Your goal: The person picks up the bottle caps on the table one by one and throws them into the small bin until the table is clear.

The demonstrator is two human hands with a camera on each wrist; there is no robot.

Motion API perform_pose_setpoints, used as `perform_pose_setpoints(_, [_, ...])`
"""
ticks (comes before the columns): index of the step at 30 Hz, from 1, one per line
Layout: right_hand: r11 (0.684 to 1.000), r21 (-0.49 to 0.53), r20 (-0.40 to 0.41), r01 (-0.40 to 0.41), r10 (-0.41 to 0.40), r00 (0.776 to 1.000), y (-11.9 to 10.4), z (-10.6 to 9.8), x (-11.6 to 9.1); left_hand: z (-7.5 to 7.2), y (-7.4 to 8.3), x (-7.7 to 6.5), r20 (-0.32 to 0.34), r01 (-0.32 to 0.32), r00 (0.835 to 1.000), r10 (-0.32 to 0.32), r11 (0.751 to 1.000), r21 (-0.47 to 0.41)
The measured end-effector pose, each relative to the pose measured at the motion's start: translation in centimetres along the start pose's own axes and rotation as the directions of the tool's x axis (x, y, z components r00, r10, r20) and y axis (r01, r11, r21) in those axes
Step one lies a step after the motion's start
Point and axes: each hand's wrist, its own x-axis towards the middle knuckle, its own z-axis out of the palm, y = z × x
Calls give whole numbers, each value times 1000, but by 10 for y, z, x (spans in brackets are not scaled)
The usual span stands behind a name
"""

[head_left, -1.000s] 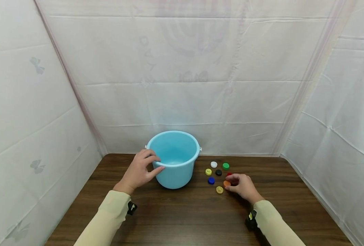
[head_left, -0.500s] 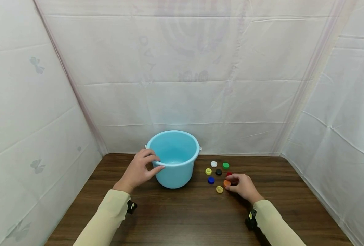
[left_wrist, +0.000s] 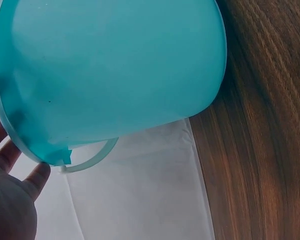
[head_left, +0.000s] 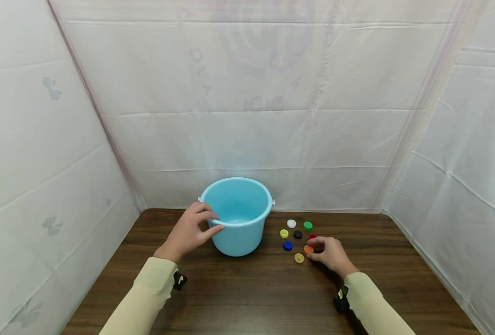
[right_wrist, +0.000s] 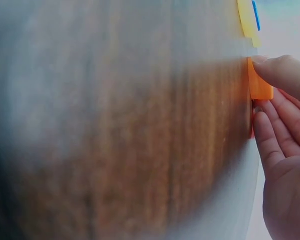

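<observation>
A light blue bucket [head_left: 239, 241] stands upright at the back middle of the table. My left hand [head_left: 189, 232] grips its near left rim, fingers over the edge and thumb against the outer wall. In the left wrist view the bucket [left_wrist: 124, 65] fills the upper left, with fingers at its rim. To the right, my right hand [head_left: 332, 255] pinches an orange bottle cap [head_left: 308, 250] down at the table top. The right wrist view shows the thumb on one side of the orange cap [right_wrist: 261, 82] and fingers on the other. A red cap [head_left: 312, 237] is partly hidden behind that hand.
Around the orange cap lie more bottle caps: white [head_left: 291, 224], green [head_left: 308, 226], black [head_left: 297, 234], blue [head_left: 287, 245], and two yellow ones, one behind [head_left: 284, 233] and one in front [head_left: 299, 258]. White sheeting [head_left: 247, 139] walls the wooden table at the back and sides.
</observation>
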Motion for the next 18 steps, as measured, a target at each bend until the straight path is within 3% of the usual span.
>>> perform_pose_setpoints(18, [999,-25,-9,-29,29,1000,0,4,1,0,0,1,-7,-14,1000,14,1000,-11])
